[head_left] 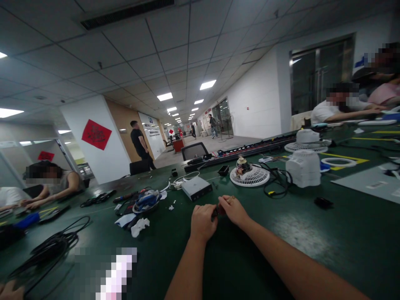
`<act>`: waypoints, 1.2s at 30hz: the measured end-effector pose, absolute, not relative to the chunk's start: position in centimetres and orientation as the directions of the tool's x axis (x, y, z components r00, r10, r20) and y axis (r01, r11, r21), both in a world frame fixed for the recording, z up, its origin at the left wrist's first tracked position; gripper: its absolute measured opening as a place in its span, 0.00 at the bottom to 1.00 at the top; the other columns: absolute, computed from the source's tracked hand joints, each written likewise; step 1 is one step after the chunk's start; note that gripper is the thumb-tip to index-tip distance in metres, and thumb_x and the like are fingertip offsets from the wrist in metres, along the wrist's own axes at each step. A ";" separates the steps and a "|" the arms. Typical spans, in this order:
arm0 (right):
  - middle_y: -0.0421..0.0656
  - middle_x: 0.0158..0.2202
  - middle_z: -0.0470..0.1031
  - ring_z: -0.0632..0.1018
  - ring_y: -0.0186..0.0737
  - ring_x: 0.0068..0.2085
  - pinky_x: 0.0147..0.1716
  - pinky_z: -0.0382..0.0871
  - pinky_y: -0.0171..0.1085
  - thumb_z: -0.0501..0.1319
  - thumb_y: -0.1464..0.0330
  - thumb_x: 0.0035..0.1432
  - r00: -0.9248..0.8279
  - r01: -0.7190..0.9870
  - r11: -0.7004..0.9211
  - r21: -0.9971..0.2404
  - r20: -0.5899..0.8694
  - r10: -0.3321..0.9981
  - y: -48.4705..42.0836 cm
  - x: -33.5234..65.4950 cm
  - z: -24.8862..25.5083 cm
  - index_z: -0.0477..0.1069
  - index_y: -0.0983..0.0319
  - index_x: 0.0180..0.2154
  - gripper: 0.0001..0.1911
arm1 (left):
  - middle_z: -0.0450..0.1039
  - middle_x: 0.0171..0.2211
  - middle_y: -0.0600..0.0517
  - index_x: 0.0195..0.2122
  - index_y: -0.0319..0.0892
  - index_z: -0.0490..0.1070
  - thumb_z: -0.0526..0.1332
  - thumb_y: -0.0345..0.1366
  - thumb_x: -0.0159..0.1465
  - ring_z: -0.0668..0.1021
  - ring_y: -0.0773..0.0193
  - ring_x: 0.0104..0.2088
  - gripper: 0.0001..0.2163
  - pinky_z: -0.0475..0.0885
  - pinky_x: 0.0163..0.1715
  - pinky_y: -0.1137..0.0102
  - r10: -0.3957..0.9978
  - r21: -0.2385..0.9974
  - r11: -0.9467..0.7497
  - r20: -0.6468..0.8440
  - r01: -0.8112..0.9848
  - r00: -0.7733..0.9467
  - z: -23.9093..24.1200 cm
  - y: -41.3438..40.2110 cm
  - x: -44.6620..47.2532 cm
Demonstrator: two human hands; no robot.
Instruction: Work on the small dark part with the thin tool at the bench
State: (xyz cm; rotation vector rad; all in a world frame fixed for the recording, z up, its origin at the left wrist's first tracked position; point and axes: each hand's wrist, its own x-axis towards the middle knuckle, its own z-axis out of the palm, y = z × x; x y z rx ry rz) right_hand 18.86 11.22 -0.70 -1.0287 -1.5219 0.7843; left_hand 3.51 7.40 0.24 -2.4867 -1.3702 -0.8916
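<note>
Close together over the green tabletop (pixel 250 258), both my hands are closed. My left hand (pixel 202 220) is wrapped around one end of a small dark object with a reddish part (pixel 220 209). At its other side, the fingers of my right hand (pixel 233 209) pinch it. Most of the object is hidden by my fingers, so its kind is unclear. Just beyond my hands lies a grey metal box like a disc drive (pixel 197 188). A white fan grille with a motor on it (pixel 250 177) lies past my right hand, with a small black tray (pixel 223 170) near it.
Coiled black cables (pixel 56 246) and a bowl of blue cloth (pixel 146 201) with crumpled white tissue (pixel 140 227) are at left. A white plastic housing (pixel 303 168), a black part (pixel 323 203) and a grey panel (pixel 371 183) lie right. People sit at both table ends; others stand beyond.
</note>
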 end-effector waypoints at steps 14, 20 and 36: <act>0.38 0.18 0.69 0.72 0.37 0.21 0.22 0.65 0.33 0.52 0.56 0.59 -0.022 0.163 0.399 -0.902 0.401 0.916 10.9 18.4 -0.5 0.66 0.61 0.22 0.19 | 0.76 0.45 0.50 0.47 0.45 0.71 0.59 0.27 0.57 0.76 0.58 0.44 0.16 0.65 0.44 0.62 0.718 0.152 -0.554 0.584 0.818 0.378 0.4 7.4 3.5; 0.39 0.18 0.71 0.74 0.38 0.23 0.25 0.67 0.34 0.51 0.58 0.59 -0.018 0.202 0.409 -0.890 0.414 0.910 11.0 18.6 -0.7 0.66 0.61 0.21 0.20 | 0.76 0.44 0.50 0.46 0.44 0.71 0.60 0.27 0.57 0.76 0.58 0.44 0.16 0.65 0.44 0.62 0.716 0.156 -0.562 0.584 0.813 0.383 0.5 7.3 3.5; 0.41 0.22 0.75 0.78 0.41 0.26 0.28 0.73 0.37 0.56 0.56 0.55 -0.018 0.027 0.375 -0.926 0.375 0.927 11.4 18.6 -1.0 0.67 0.61 0.23 0.17 | 0.76 0.47 0.48 0.48 0.43 0.71 0.60 0.29 0.58 0.76 0.58 0.47 0.16 0.66 0.46 0.61 0.716 0.174 -0.536 0.612 0.826 0.336 0.3 7.6 3.0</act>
